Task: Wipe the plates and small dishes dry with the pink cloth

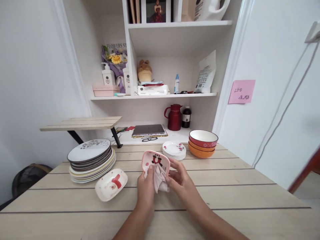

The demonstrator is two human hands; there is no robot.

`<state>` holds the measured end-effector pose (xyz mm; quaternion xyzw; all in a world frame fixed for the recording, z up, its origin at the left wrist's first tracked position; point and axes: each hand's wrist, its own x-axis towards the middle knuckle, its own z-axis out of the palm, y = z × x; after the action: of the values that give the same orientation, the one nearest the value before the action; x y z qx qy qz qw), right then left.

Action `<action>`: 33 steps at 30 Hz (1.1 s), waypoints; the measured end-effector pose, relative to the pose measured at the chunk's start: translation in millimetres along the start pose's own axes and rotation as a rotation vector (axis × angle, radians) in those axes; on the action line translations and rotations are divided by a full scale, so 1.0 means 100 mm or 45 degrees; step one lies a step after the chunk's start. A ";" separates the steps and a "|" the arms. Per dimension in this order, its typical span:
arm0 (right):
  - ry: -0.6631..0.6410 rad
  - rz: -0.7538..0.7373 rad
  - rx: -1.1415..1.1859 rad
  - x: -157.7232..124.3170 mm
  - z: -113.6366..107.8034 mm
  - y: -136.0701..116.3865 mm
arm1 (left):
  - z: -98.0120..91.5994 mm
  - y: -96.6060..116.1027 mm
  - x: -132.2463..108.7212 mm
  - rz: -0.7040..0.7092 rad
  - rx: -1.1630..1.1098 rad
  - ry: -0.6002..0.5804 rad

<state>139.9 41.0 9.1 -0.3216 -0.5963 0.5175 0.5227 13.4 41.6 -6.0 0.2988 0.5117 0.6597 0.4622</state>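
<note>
Fingers [150, 171] pinch the pink dish [156, 160] and cloth [159, 179] at its edge, apart from large plates [90, 150].

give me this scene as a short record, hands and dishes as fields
left hand: left hand, gripping pink-rimmed dish, thumb on pale cloth
right hand: right hand, at the dish's right edge
cloth: bunched, partly inside dish
left side: large plate stack; bear-print dish
behind hands: small floral plate stack; bowl stack, farther right

Two dishes [157, 160], one cloth [160, 180] — three bowls [203, 144].
</note>
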 end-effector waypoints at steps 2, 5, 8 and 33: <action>-0.043 0.002 0.031 -0.02 0.02 0.05 | -0.01 -0.01 0.00 0.028 -0.024 0.016; 0.063 0.081 0.017 -0.01 0.00 0.11 | 0.00 -0.03 -0.03 0.129 0.115 -0.004; 0.198 0.190 0.067 0.01 -0.04 0.12 | 0.04 -0.05 -0.07 0.210 0.352 -0.055; -0.068 -0.215 -0.660 0.05 -0.25 -0.18 | 0.05 -0.05 -0.04 0.418 1.055 -0.039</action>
<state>165.5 48.2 25.9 -0.3800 -0.7471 0.3104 0.4485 21.2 39.8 -9.2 0.5459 0.6718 0.4589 0.2002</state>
